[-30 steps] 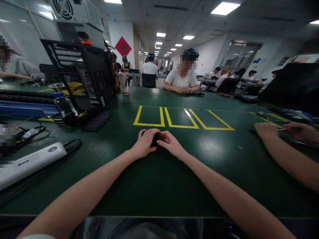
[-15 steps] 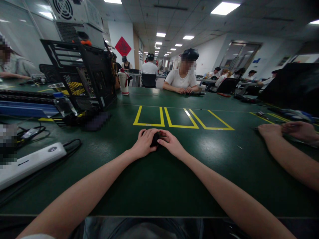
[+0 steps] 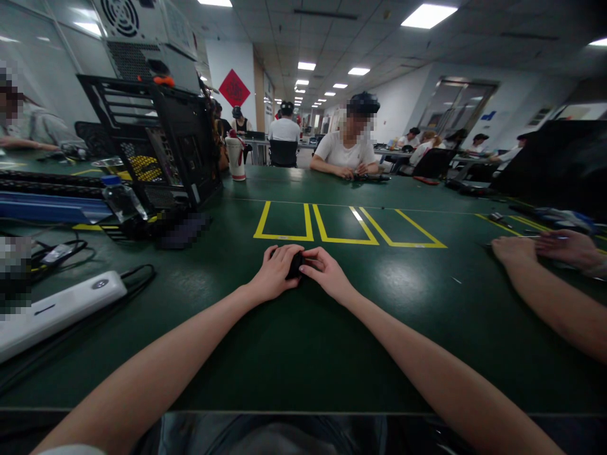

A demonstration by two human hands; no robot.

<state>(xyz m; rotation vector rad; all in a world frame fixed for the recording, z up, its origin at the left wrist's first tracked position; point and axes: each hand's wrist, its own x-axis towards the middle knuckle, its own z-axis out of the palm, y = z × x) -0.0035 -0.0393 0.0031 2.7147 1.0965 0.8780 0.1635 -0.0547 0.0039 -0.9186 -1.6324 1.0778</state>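
A small black rounded object [image 3: 294, 265] rests on the green table in front of me, mostly covered by my fingers; its kind does not show. My left hand [image 3: 277, 272] is wrapped over its left side and top, fingers bent around it. Against its right side, my right hand [image 3: 325, 270] pinches the edge between thumb and fingers. Both forearms reach in from the near table edge. Just beyond my hands lie yellow tape outlines [image 3: 283, 238] on the tabletop.
Left are a white power strip [image 3: 61, 309] with black cables, a water bottle [image 3: 121, 199] and an open black computer case [image 3: 175, 145]. A paper cup [image 3: 236, 158] stands behind. At right, a co-worker's hands [image 3: 515, 249] work; another person [image 3: 348, 148] sits opposite.
My fingers shift very slightly on the black object; both hands stay in place. The co-worker's hands at right move a little, and a thin metallic tool shows there more clearly.
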